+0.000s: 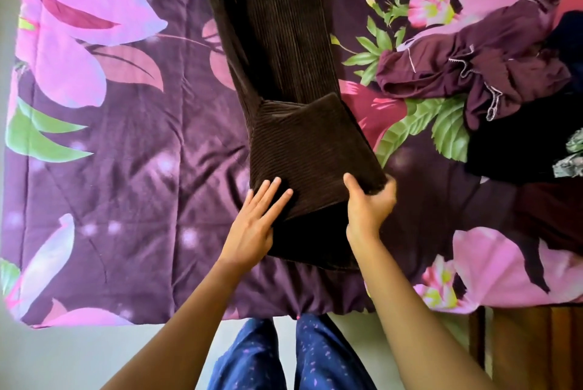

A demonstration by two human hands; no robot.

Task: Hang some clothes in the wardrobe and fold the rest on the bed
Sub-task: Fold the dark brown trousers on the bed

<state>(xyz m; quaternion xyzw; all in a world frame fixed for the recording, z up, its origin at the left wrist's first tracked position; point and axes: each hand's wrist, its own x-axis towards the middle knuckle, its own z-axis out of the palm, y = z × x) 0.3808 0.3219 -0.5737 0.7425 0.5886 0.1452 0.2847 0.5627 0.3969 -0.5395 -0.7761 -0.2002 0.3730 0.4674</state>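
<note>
A long dark brown ribbed garment lies stretched across the purple floral bedspread, running from the far edge toward me. Its near end is folded back on itself into a square flap. My left hand lies flat with straight fingers on the flap's near left corner. My right hand grips the flap's near right corner, thumb on top and fingers curled under the cloth.
A heap of unfolded clothes sits at the right of the bed: a maroon garment with white stitching, black cloth, and red and navy pieces behind. The bed's near edge is by my legs. A wooden bed frame shows at lower right.
</note>
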